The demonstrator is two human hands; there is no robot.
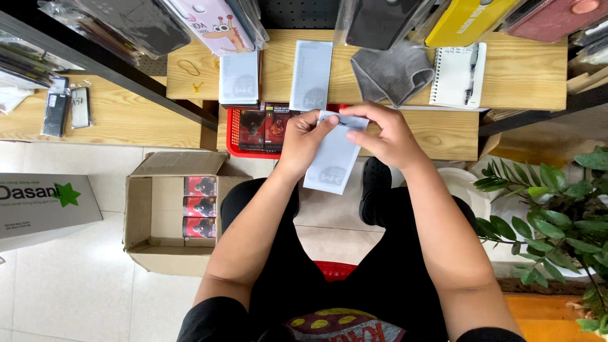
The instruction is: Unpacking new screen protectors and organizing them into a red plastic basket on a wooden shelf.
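Observation:
I hold a long pale blue-white flat packet upright in front of me, above my lap. My left hand pinches its upper left edge. My right hand grips its top right corner, fingers curled over the top end. Behind my hands a red basket holds small dark red boxes. Two more pale packets lie on the wooden shelf: a stack and a single one.
An open cardboard box with three red-and-black boxes stands on the floor at left. On the shelf lie a grey cloth and a spiral notebook with a pen. A leafy plant is at right. Phone cases hang above.

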